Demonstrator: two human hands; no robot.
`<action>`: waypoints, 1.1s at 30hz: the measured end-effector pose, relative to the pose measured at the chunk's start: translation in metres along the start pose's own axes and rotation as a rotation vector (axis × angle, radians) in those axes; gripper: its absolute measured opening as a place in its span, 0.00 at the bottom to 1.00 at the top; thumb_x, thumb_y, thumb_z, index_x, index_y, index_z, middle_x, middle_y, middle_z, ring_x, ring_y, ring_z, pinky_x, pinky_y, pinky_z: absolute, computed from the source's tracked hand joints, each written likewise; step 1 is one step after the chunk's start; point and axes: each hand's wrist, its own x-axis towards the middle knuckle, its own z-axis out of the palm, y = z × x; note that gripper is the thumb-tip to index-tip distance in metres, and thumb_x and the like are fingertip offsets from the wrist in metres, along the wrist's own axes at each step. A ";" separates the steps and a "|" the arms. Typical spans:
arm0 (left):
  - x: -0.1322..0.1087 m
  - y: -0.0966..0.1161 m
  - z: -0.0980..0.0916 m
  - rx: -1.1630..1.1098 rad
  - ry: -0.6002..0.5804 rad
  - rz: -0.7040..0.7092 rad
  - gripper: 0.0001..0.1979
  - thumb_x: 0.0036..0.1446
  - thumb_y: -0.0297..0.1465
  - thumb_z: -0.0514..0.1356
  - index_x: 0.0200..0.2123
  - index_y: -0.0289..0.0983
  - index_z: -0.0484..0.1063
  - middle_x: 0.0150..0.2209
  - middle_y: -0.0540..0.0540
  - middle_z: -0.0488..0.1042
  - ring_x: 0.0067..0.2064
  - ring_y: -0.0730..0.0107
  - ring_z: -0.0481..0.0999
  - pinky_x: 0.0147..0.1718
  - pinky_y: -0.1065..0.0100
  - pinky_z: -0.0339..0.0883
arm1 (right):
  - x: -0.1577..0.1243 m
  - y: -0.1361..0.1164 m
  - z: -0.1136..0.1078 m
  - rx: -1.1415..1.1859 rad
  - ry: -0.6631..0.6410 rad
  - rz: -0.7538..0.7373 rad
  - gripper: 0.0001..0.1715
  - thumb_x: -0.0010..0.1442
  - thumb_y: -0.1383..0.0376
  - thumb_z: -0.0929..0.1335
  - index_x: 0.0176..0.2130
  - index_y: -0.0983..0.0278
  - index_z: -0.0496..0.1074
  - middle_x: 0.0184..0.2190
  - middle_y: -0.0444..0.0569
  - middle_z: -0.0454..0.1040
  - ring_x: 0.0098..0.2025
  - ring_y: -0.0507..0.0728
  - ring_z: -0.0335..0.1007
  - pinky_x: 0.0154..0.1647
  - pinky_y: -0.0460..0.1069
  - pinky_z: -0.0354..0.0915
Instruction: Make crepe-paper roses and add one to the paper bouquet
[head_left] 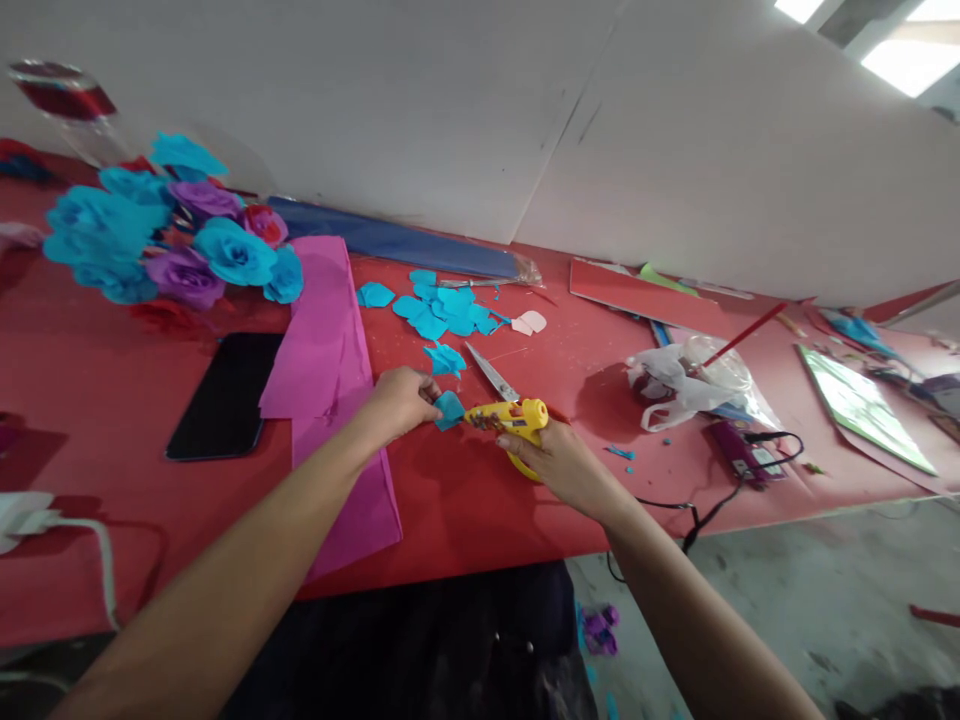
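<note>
Between the thumb and fingers of my left hand [405, 405] is a small blue paper petal [450, 410]. My right hand [559, 460] grips a yellow hot glue gun [517, 415], its nozzle pointing left, close to the petal's right edge. Whether the nozzle touches the paper I cannot tell. Just beyond the gun lies a pair of scissors [492, 374], blades toward the back and handles partly hidden. A blue crepe piece [445, 359] lies past my left fingers, and a loose pile of blue petals [442, 308] is behind it.
Magenta crepe paper [330, 350] and a black phone [225, 395] lie left, near a bunch of paper flowers [236, 252]. A plastic bag [675, 385] and a purple box with a cord [742, 452] are right. A blue roll [397, 240] lies along the wall.
</note>
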 end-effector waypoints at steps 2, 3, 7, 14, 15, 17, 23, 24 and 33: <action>0.001 -0.002 0.001 -0.029 -0.002 -0.001 0.07 0.40 0.28 0.64 0.28 0.37 0.75 0.27 0.49 0.77 0.31 0.68 0.75 0.29 0.70 0.62 | 0.001 0.000 -0.001 -0.014 0.002 0.009 0.18 0.63 0.54 0.63 0.45 0.60 0.73 0.35 0.47 0.77 0.35 0.55 0.72 0.35 0.48 0.66; 0.001 -0.003 0.002 -0.041 -0.003 -0.004 0.07 0.40 0.28 0.64 0.28 0.37 0.75 0.27 0.49 0.77 0.30 0.68 0.75 0.29 0.70 0.62 | 0.001 0.000 -0.002 -0.021 0.006 0.009 0.17 0.63 0.54 0.63 0.45 0.61 0.73 0.35 0.47 0.77 0.35 0.55 0.72 0.36 0.48 0.66; 0.002 -0.004 0.003 -0.053 -0.005 0.002 0.06 0.40 0.29 0.65 0.27 0.37 0.74 0.26 0.49 0.77 0.31 0.67 0.75 0.29 0.70 0.62 | 0.001 -0.002 -0.005 -0.072 0.030 0.038 0.16 0.62 0.54 0.63 0.42 0.61 0.74 0.32 0.47 0.76 0.31 0.54 0.71 0.33 0.47 0.65; -0.001 0.002 -0.001 0.020 0.007 0.005 0.07 0.40 0.28 0.64 0.28 0.37 0.75 0.29 0.49 0.77 0.31 0.68 0.75 0.29 0.71 0.61 | 0.000 0.000 -0.008 -0.105 0.072 0.042 0.17 0.61 0.54 0.63 0.38 0.61 0.75 0.27 0.45 0.75 0.27 0.53 0.69 0.27 0.46 0.64; -0.001 0.002 -0.001 0.013 0.006 0.005 0.08 0.40 0.28 0.64 0.29 0.37 0.75 0.29 0.48 0.77 0.31 0.68 0.75 0.29 0.71 0.62 | 0.000 0.000 -0.009 -0.104 0.077 0.053 0.17 0.61 0.54 0.63 0.38 0.61 0.75 0.26 0.45 0.75 0.26 0.54 0.69 0.26 0.46 0.64; -0.001 0.001 0.000 -0.002 0.002 -0.003 0.08 0.40 0.28 0.64 0.29 0.37 0.76 0.29 0.48 0.77 0.31 0.68 0.75 0.29 0.71 0.62 | 0.000 -0.001 -0.011 -0.102 0.090 0.064 0.16 0.61 0.54 0.63 0.37 0.60 0.75 0.26 0.45 0.75 0.26 0.55 0.70 0.25 0.47 0.64; 0.002 -0.001 0.001 0.013 0.005 -0.012 0.07 0.40 0.28 0.65 0.28 0.38 0.76 0.29 0.49 0.78 0.32 0.68 0.75 0.29 0.71 0.61 | -0.004 -0.006 -0.013 -0.091 0.091 -0.030 0.16 0.63 0.55 0.62 0.44 0.56 0.75 0.32 0.44 0.78 0.35 0.58 0.74 0.33 0.48 0.68; 0.002 0.000 0.001 0.023 0.006 -0.008 0.07 0.40 0.28 0.65 0.28 0.38 0.76 0.29 0.49 0.78 0.32 0.68 0.75 0.29 0.71 0.61 | -0.004 -0.006 -0.012 -0.090 0.079 -0.032 0.16 0.63 0.55 0.62 0.45 0.55 0.74 0.33 0.44 0.78 0.36 0.58 0.75 0.35 0.48 0.68; 0.000 0.002 0.000 0.024 0.039 0.006 0.06 0.38 0.26 0.66 0.25 0.38 0.75 0.25 0.51 0.76 0.29 0.69 0.73 0.26 0.71 0.59 | -0.003 -0.009 0.005 -0.094 0.022 -0.053 0.20 0.62 0.54 0.64 0.52 0.56 0.71 0.44 0.49 0.78 0.44 0.61 0.75 0.42 0.51 0.68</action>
